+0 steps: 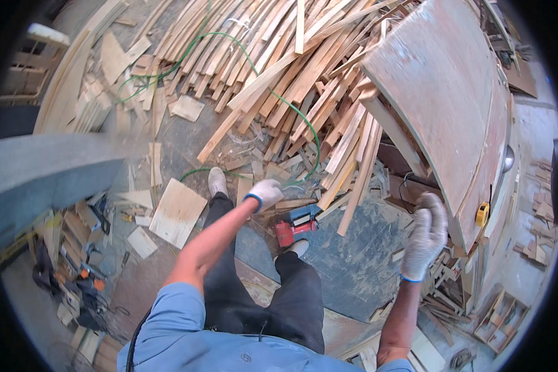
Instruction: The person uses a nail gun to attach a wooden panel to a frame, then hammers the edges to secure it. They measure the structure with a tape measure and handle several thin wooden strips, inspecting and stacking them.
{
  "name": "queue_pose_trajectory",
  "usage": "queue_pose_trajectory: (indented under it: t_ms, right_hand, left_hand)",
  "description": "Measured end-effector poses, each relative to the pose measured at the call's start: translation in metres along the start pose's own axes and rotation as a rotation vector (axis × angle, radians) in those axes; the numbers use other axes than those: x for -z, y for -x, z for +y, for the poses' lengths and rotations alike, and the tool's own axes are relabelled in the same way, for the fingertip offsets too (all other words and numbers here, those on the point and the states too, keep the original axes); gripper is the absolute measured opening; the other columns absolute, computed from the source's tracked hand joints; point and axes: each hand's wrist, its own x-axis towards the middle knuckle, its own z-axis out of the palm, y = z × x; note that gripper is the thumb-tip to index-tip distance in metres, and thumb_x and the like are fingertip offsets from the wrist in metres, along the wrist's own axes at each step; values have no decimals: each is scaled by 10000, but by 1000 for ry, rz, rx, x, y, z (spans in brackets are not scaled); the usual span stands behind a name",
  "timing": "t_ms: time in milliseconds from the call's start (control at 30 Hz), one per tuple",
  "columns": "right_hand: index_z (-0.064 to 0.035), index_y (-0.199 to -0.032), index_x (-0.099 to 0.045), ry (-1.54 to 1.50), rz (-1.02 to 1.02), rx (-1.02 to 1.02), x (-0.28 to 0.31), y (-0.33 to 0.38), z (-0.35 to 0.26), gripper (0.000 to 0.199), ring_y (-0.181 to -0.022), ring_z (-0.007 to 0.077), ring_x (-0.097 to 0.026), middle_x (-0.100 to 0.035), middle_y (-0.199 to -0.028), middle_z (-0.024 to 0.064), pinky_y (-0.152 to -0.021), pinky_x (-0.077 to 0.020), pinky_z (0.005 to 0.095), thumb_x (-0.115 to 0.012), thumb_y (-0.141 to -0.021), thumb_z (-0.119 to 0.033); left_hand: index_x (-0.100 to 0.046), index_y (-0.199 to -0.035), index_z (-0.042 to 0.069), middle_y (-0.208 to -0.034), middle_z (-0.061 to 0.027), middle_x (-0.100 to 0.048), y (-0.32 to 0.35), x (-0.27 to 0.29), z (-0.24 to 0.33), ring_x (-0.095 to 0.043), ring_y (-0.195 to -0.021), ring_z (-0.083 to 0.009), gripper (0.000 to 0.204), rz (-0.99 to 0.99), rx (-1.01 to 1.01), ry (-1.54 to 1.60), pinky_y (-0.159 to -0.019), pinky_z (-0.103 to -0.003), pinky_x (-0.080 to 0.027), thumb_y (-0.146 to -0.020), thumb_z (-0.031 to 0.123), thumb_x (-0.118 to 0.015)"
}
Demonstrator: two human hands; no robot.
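I see no packages, labels, signs or screens here, not on the floor, among the wood strips, or on the board by my right hand.

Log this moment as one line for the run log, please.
left hand: gloved, reaching down toward wood strip pile | right hand: gloved, at plywood board edge | red nail gun: floor, between feet
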Motion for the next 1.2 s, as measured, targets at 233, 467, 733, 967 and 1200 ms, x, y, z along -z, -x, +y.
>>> queue_pose_trajectory:
  t_ms: [233,467,733,967,1200]
  right_hand:
    - [22,-1236,-649,573,168,393,-84,-118,-59,280,-1149,270,-611,-651,-1240,158,-1035,-467,395,-599,-977,-72]
    - [45,-1256,-629,684,186,351,-102,-122,-59,322,-1202,283,-578,-625,-1278,169,-1076,-426,406,-518,-1035,-161]
    - [59,-1292,-605,753,147,371,-98,-126,-63,407,-1253,286,-551,-612,-1322,177,-1112,-388,410,-471,-1063,-250]
    - [61,-1270,-611,727,162,316,-98,-122,-61,440,-1251,310,-545,-594,-1329,195,-1106,-396,431,-478,-1062,-303]
    - [54,-1258,-610,759,139,326,-100,-124,-65,405,-1244,325,-548,-587,-1319,202,-1087,-413,440,-500,-1050,-275]
  left_hand:
    - [-704,-1214,77,-1182,-199,-706,-81,184,-76,-669,-1123,-341,450,137,116,-5,-993,-391,-511,-824,256,-571]
    - [-669,-1245,29,-1257,-213,-669,-140,277,-146,-623,-1199,-357,481,152,237,-108,-1040,-410,-484,-847,281,-573]
    - [-612,-1312,-14,-1282,-213,-665,-214,247,-122,-629,-1208,-323,545,234,142,121,-1029,-383,-479,-883,322,-613]
    - [-684,-1115,5,-915,-74,-708,-208,233,-62,-669,-811,-180,329,-84,263,598,-717,-320,-532,-934,275,-631]
    - [-619,-1059,46,-879,-58,-651,-167,201,-41,-654,-795,-175,206,-302,280,1228,-702,-320,-559,-974,231,-654]
